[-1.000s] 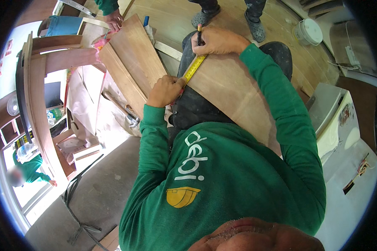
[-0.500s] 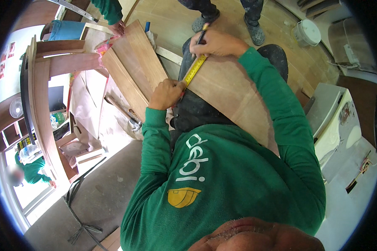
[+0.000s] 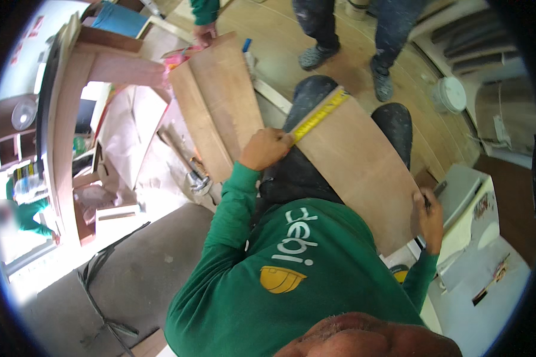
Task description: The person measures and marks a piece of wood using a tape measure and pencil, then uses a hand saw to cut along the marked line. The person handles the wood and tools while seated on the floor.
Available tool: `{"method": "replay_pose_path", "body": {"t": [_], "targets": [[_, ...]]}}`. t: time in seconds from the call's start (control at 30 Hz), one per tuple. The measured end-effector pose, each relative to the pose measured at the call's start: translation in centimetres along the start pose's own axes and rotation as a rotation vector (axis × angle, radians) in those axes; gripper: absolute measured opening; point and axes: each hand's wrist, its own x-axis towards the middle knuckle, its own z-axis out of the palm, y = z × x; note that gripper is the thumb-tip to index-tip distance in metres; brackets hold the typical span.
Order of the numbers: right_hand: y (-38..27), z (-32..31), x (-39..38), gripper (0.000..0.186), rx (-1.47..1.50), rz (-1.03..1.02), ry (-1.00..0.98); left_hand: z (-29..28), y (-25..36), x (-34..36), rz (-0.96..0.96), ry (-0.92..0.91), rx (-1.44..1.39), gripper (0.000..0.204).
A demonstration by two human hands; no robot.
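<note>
My left hand (image 3: 267,149) is closed on the end of a yellow tape measure (image 3: 320,117) laid across the top edge of a pale plywood board (image 3: 357,163). The board rests over my dark-trousered legs (image 3: 307,95). My right hand (image 3: 429,217) is bent at the board's right edge, fingers curled around a small dark item too unclear to name. Just left of the tape lie two wood panels (image 3: 214,101), with another person's hand (image 3: 204,33) at their top.
Another person's legs stand in clogs (image 3: 318,55) ahead, near a white bucket (image 3: 449,95). A wooden frame (image 3: 68,149) and hammer (image 3: 196,175) are left. A grey padded surface (image 3: 143,256) is lower left, a white appliance (image 3: 488,268) right. Someone in green (image 3: 30,217) works far left.
My right hand has left the tape's upper end and moved down to the board's right edge. My left hand still holds the tape. The view has shifted slightly.
</note>
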Motion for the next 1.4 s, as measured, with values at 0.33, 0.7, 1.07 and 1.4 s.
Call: {"method": "replay_pose_path", "body": {"t": [0.33,0.7,1.07,1.4], "targets": [[-5.6,2.8,4.1,0.045,0.057,-0.014,0.118,-4.7,8.4,0.5,0.437,0.303,0.018,0.039],[-4.6,7.1,6.8,0.034,0.127,-0.167,0.221,-1.0,5.7,1.2,0.283,0.244,0.125,0.038],[-6.4,8.5,2.4,0.030,0.049,-0.165,0.259,-1.6,7.2,3.6,0.363,0.172,0.307,0.034],[-10.0,5.7,3.2,0.033,0.198,-0.246,0.304,0.0,6.2,5.2,0.359,0.172,0.416,0.032]]}}
